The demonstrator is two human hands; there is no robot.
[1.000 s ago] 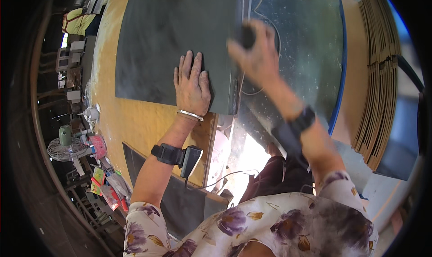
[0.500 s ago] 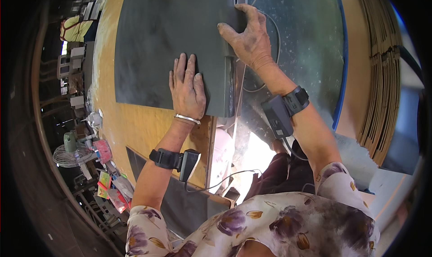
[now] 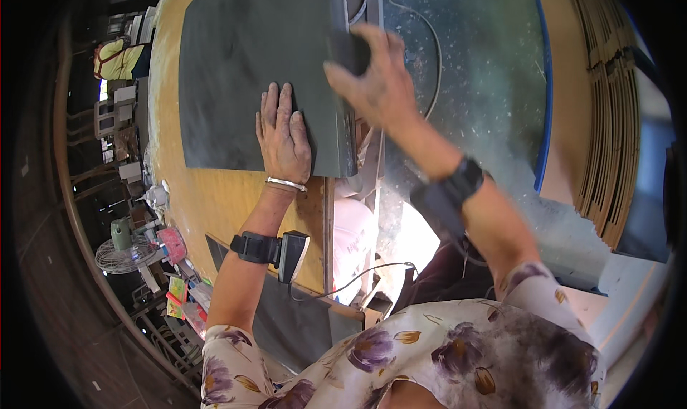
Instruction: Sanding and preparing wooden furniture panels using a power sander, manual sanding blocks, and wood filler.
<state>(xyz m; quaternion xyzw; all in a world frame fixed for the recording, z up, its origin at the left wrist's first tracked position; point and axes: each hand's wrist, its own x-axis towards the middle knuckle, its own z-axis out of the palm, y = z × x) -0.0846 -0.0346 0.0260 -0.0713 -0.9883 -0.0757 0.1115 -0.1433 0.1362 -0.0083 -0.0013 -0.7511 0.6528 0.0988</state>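
Dark grey sheet material fills the upper middle of the frame: a flat board lying on a yellow wooden table. The left hand rests flat on the board's lower right part, fingers stretched out and released, gripping nothing. The right hand is blurred; its fingers curl over the board's right edge near the top centre of the frame and close on a dark object there, but what that object is cannot be made out. The hand hides the edge beneath it.

A silver bangle circles the left wrist, and a black strapped device sits further down the forearm. Another black band wraps the right wrist. To the right of the board lies a dusty grey-green surface with a blue rim, cut off at the top. A small fan stands at lower left among clutter too small to tell apart.
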